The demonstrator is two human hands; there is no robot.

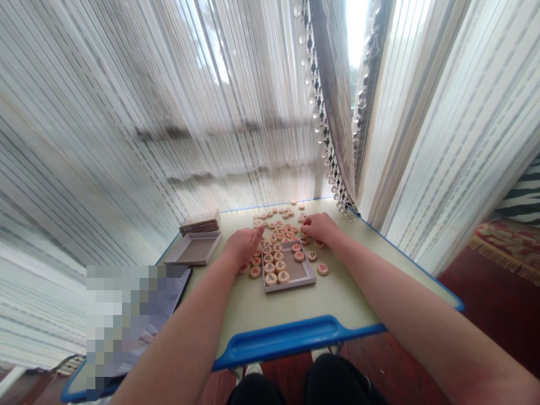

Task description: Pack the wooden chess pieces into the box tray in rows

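Observation:
A shallow open box (pixel 299 274) stands on the table, holding rows of round wooden Chinese chess pieces (pixel 283 277) with dark characters on its left side and a couple with red characters at its right corner. My left hand (pixel 243 246) rests beside the box's left edge among loose pieces, thumb stretched out; its other fingers are partly hidden. Beyond the box's right corner, my right hand (pixel 321 227) is closed, its fingertips pinched at a Chinese chess piece that is mostly covered. Many more loose pieces (pixel 290 234) are scattered behind the box, some with red characters.
At the left lie an empty box lid (pixel 196 248) and a stack of flat boxes (pixel 199 220). A tablet-like device (pixel 169 298), partly blurred out, lies at the near left. The table (pixel 253 312) has a blue edge (pixel 287 340); string curtains (pixel 236 157) hang behind it.

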